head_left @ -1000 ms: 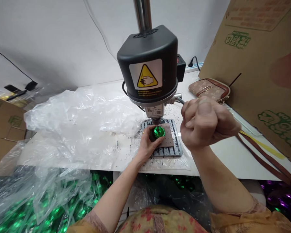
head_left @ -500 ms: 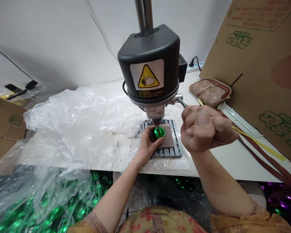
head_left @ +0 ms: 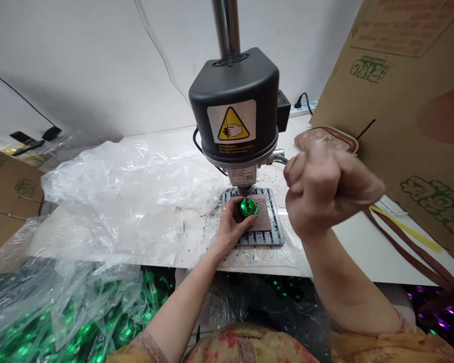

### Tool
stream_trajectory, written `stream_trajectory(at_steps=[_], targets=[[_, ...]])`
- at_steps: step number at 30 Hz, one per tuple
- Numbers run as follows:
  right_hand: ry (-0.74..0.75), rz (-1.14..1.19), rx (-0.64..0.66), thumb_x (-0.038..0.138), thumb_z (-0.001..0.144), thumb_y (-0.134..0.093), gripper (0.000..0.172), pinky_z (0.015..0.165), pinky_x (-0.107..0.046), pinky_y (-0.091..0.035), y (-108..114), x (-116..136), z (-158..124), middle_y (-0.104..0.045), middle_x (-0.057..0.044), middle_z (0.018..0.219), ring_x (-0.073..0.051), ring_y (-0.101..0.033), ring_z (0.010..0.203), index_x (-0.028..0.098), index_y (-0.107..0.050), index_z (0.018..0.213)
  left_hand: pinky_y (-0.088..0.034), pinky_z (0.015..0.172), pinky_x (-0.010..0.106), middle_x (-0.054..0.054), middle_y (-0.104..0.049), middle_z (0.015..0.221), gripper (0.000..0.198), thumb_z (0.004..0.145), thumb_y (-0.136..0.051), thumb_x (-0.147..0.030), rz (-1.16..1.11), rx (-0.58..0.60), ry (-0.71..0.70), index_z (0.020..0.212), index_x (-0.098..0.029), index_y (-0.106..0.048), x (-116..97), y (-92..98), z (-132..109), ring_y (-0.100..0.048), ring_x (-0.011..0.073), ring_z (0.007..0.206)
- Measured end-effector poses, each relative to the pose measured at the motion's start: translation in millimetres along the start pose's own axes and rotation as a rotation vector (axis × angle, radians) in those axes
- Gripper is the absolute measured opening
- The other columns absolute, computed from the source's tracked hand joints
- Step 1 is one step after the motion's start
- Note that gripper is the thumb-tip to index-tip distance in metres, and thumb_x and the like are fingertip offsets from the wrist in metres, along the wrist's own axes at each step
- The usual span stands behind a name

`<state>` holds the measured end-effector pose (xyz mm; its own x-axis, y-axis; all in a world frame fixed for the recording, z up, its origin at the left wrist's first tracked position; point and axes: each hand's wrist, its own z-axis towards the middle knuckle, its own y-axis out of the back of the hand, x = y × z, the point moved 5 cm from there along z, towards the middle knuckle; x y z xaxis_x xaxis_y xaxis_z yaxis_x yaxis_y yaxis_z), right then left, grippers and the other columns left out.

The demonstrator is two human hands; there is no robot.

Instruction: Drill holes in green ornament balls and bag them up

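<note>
In front of me stands a small drill press (head_left: 232, 101) with a black motor housing and a hand-warning sticker. My left hand (head_left: 227, 227) is closed around a shiny green faceted piece (head_left: 248, 207), dark on its side, directly beneath the chuck (head_left: 244, 191). The piece rests on a brownish square board (head_left: 265, 214) over the slotted grey base (head_left: 278, 236). Raised at the right, my right hand (head_left: 323, 189) makes a fist around the end of the press lever (head_left: 281, 159); its grip is largely hidden by the fingers.
Crumpled clear plastic (head_left: 128, 186) covers the left of the white table (head_left: 348, 252). Dark shavings lie around the base. A patterned purse (head_left: 314, 135) and its brown strap (head_left: 408, 247) are at right, beside a large cardboard box (head_left: 408, 126). Bagged green pieces (head_left: 128, 322) sit below.
My right fist has risen slightly with the lever and now covers more of the purse. My left hand stays on the green piece. The camera view has shifted a little.
</note>
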<state>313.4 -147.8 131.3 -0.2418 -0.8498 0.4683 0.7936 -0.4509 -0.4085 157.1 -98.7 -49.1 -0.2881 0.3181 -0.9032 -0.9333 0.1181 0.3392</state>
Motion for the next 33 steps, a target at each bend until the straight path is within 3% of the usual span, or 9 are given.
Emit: stream_trajectory(at_steps=[3,9,17,23,33], targets=[[0.042,0.083,-0.051,0.02,0.086,-0.059,0.047,0.038,-0.027,-0.019,-12.3,11.0,20.4,-0.027,0.007,0.043,-0.006,-0.029,0.037,0.02,-0.031,0.049,-0.045,0.096,0.042,0.007,-0.061,0.113,0.049,0.073,-0.077,-0.03,-0.029,-0.003,0.022,0.116,-0.023,-0.054,-0.3,-1.0,-0.4,-0.057,0.0241,0.108],[-0.029,0.097,-0.001,0.012,0.087,-0.058,0.046,0.041,-0.028,-0.021,-22.3,5.4,36.2,-0.028,0.007,0.044,-0.006,-0.03,0.038,0.02,-0.034,0.049,-0.049,0.092,0.038,0.006,-0.061,0.109,0.048,0.072,-0.079,-0.03,-0.137,-0.05,-0.009,0.112,-0.022,-0.054,-4.0,-0.4,-5.3,-0.06,0.0213,0.103],[-0.062,0.012,0.048,0.017,0.091,-0.055,0.043,0.041,-0.025,-0.028,-22.2,3.6,36.8,-0.033,0.006,0.048,-0.005,-0.032,0.041,0.021,-0.035,0.054,-0.048,0.088,0.035,0.004,-0.053,0.108,0.049,0.071,-0.079,-0.031,-0.05,-0.338,-0.04,0.11,-0.025,-0.05,-3.7,16.2,-18.5,-0.057,0.0199,0.1],[-0.036,-0.012,0.015,0.023,0.092,-0.056,0.043,0.041,-0.022,-0.03,-21.8,0.9,33.9,-0.032,0.005,0.051,-0.005,-0.037,0.043,0.02,-0.033,0.056,-0.044,0.095,0.034,0.007,-0.046,0.116,0.048,0.075,-0.075,-0.022,-0.085,-0.505,-0.225,0.113,-0.025,-0.045,-17.5,24.6,-25.6,-0.052,0.0194,0.11],[-0.071,0.06,0.046,0.032,0.092,-0.056,0.043,0.043,-0.021,-0.033,-20.2,1.4,32.7,-0.032,0.004,0.053,-0.007,-0.049,0.05,0.02,-0.036,0.057,-0.047,0.095,0.034,0.007,-0.046,0.116,0.047,0.077,-0.074,-0.03,-0.068,-0.534,-0.233,0.112,-0.025,-0.043,-18.1,25.3,-26.6,-0.052,0.0199,0.111]])
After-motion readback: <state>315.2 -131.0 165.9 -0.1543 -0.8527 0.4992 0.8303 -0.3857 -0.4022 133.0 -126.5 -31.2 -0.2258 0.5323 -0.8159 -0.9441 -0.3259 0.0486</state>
